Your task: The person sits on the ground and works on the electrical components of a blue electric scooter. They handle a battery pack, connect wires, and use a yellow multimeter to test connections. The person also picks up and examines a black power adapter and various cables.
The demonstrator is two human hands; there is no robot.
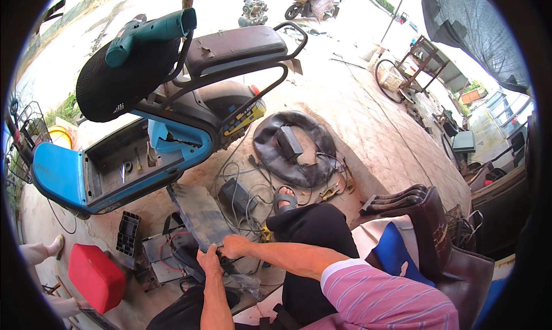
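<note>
A long, flat, dusty dark-grey panel point(201, 215) slants away from me over the ground, its near end between my two hands. My left hand point(210, 262) grips the near corner, thumb on top. Just to its right, my right hand point(234, 246) closes on the same end with fingers curled. Under and left of the panel lie a dark box-like unit with red wires point(168, 250) and a black compartmented plastic tray point(127, 232). Right of the panel, a black box point(237, 195) sits among tangled grey cables point(253, 215).
A blue electric scooter point(57, 172) with an uncovered footwell stands at the left, a teal power tool point(150, 34) on its backrest. A black inner tube point(270, 157) lies ahead. A red box point(96, 277) and another person's foot point(56, 246) are left; a worn brown armchair point(431, 221) is right.
</note>
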